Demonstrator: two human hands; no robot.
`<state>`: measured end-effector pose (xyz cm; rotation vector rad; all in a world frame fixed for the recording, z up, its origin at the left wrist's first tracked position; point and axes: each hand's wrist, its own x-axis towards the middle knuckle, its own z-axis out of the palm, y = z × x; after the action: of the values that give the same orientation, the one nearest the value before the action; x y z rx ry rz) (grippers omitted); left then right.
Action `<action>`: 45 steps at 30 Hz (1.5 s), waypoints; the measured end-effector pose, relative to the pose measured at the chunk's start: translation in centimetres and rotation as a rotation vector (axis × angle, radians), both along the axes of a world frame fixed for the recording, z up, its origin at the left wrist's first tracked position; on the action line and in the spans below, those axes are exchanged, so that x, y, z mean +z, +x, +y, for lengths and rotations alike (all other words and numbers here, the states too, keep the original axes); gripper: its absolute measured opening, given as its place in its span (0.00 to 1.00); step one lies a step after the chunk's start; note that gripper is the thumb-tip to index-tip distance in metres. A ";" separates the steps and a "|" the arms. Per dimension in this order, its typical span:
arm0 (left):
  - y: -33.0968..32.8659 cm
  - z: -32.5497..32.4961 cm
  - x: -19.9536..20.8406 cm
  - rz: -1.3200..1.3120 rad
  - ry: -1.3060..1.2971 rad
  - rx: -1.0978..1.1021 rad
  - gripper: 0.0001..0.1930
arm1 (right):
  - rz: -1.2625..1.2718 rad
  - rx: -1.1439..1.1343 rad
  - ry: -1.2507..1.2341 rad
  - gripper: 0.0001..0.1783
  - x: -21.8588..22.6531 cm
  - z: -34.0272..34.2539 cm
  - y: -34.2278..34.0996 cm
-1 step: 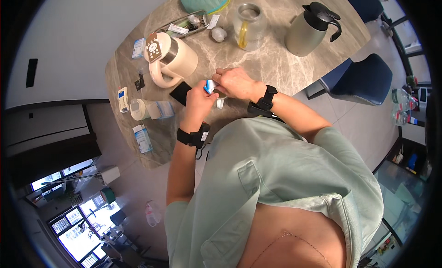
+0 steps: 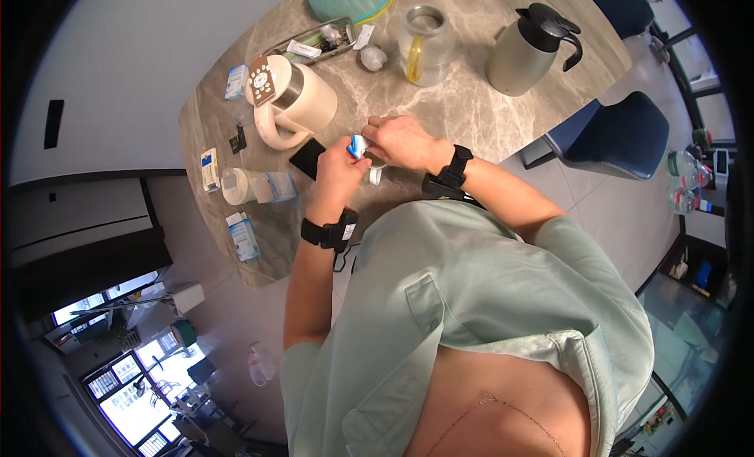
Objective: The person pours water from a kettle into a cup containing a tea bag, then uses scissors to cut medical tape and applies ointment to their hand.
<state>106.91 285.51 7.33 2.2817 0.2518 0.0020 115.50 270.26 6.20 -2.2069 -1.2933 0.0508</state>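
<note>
A small blue-and-white packet (image 2: 358, 147) is pinched in my left hand (image 2: 339, 173), fingers closed. My right hand (image 2: 406, 141) meets it from the other side, its fingers closed at the packet's white end; the fingertips are partly hidden. Just beneath both hands stands a white mug (image 2: 376, 176), mostly covered by them. Beside my left hand lies a dark phone-like slab (image 2: 307, 159). A cream electric kettle (image 2: 316, 97) with a large handle stands beyond it.
Toward the back are a glass jug (image 2: 426, 53), a grey thermos pot (image 2: 514, 60) and a tray (image 2: 334, 47) of small items. Small boxes (image 2: 243, 237) and a lidded cup (image 2: 236, 187) sit along the left of the marble table (image 2: 463, 119). A blue chair (image 2: 616, 135) stands at right.
</note>
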 end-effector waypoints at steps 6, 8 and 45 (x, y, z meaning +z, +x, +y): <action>0.3 0.0 0.2 -0.009 0.021 0.048 0.11 | 0.163 -0.038 0.057 0.12 -0.6 -0.5 0.6; 0.2 -0.1 0.2 -0.026 0.071 0.040 0.09 | 0.206 -0.033 0.129 0.14 -1.0 -0.7 0.9; -8.8 5.7 -5.1 -0.058 -0.140 0.295 0.11 | 0.668 -0.176 0.175 0.14 -0.7 -0.5 -0.1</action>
<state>98.09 291.24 2.25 2.0839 0.5385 0.1968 115.43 269.80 5.52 -1.8987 -0.7020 0.5359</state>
